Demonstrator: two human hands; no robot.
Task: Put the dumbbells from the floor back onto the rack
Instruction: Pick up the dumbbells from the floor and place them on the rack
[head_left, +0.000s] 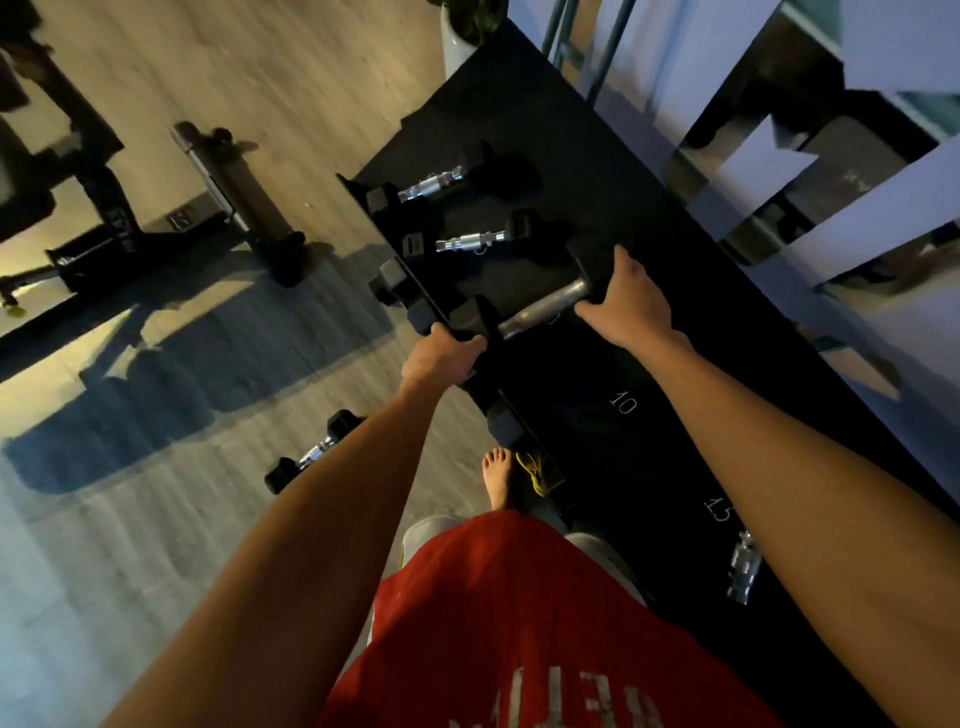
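Black rubber hex heads and a dull steel handle: the large dumbbell (535, 312) sits at the front edge of the black rack (597, 364). Your left hand (441, 356) clasps its near head; your right hand (631, 301) wraps its far end. Lower both ends evenly. Another small black dumbbell (311, 457) waits on the wooden floor (156, 519).

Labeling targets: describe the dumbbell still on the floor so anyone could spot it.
Start at the black dumbbell rack along the wall, then look to the wooden floor on its open side. The floor dumbbell lies there, partly hidden by the person's left forearm; unlike the racked ones, it sits on bare floor.
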